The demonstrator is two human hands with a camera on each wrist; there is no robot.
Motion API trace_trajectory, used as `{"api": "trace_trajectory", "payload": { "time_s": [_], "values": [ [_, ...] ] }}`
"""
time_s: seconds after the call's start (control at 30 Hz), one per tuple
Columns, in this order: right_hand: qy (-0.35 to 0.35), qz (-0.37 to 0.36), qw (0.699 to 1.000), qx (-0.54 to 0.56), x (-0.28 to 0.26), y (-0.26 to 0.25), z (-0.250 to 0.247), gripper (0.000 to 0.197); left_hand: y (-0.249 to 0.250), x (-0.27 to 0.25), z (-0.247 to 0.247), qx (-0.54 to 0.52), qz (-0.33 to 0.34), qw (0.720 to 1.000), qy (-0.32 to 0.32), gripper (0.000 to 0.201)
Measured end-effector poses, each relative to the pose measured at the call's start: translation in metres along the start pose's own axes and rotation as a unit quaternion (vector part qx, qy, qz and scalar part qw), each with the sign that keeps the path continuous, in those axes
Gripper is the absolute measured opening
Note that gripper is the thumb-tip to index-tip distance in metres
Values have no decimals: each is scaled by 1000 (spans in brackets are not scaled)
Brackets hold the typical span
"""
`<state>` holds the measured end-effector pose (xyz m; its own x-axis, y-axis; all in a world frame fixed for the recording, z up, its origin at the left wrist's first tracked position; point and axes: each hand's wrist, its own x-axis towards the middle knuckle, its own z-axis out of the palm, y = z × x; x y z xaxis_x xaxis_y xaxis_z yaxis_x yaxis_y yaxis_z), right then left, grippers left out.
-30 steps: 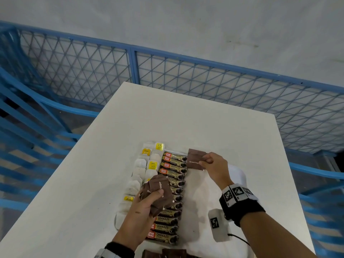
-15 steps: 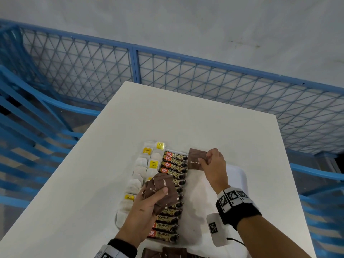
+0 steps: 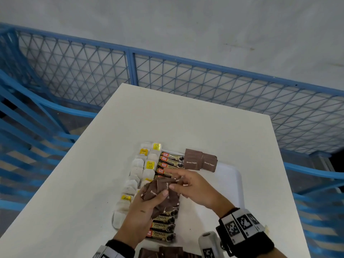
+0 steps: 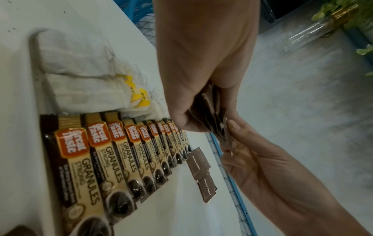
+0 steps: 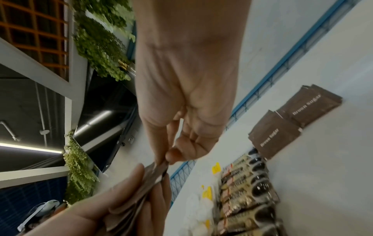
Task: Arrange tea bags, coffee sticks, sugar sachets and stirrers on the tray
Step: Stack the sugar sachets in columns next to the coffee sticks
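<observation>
Sachets of brown sugar lying on the tray [image 3: 232, 175] are two [image 3: 201, 162], side by side at its far end, right of the coffee sticks [image 3: 168, 194]; those make one long row, with tea bags [image 3: 138, 175] in two columns on the left. A second ago only one sachet was there, under the right hand. Now the left hand [image 3: 143, 211] grips a bundle of sachets [image 3: 160, 190] above the coffee row, and the right hand [image 3: 193, 189] pinches its far edge with thumb and fingers.
</observation>
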<state>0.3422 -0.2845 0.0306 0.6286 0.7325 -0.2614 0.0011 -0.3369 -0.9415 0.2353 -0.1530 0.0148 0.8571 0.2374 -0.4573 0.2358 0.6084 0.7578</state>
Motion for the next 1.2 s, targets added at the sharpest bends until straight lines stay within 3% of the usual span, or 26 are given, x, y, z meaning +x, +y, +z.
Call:
{"api": "trace_trajectory", "payload": {
  "time_s": [0.13,0.3,0.4,0.57,0.67,0.93,1.2],
  "values": [
    [-20,25,999,-4,-5,0,-5,27,2,-2,2,-34,-8,999,-2,65],
    [15,88,992,88,-17,7,-20,10,4,1,2,-67,-21,997,41,27],
    [102,108,981,127,-17,22,-33,9,7,1,5,-91,-44,993,65,23],
    [295,143,943,52,-10,62,-60,15,11,-3,8,-119,-56,989,70,18],
    [360,167,918,19,-6,81,-77,14,13,-6,8,-124,-58,988,68,20],
    [381,194,902,-50,3,94,-97,15,13,-8,9,-95,-48,994,38,25],
    [382,200,896,-103,12,96,-91,20,9,-2,4,-85,-56,993,51,24]
  ]
}}
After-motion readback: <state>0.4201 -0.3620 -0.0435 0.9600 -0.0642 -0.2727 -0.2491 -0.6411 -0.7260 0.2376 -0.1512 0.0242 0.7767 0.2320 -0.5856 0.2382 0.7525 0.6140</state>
